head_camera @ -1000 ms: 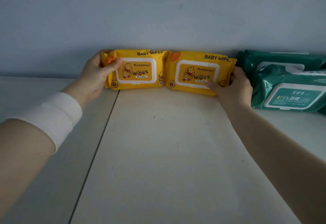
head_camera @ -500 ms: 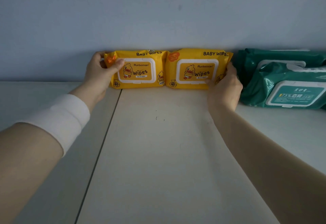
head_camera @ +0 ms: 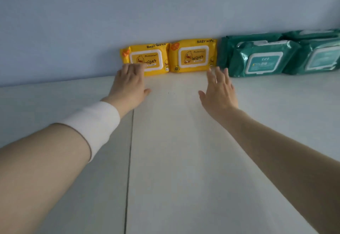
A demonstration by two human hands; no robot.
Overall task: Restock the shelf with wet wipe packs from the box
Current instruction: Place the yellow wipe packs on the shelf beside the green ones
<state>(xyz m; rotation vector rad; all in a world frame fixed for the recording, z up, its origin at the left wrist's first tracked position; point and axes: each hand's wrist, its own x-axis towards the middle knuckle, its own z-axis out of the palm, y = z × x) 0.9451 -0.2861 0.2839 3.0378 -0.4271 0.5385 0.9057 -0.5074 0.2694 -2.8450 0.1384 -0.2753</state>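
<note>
While both hands are hovering spread and empty, upright yellow baby-wipe packs at shelf's back edge are risking toppling forward.

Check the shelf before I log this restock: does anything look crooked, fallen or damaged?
Nothing stands out. Two yellow packs stand side by side against the wall, labels forward, with green packs beside them. Both hands are open and hold nothing.

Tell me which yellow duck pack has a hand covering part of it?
The left yellow baby wipes pack: the left hand overlaps its lower left corner. The right yellow baby wipes pack shows whole, with the right hand below it.
</note>
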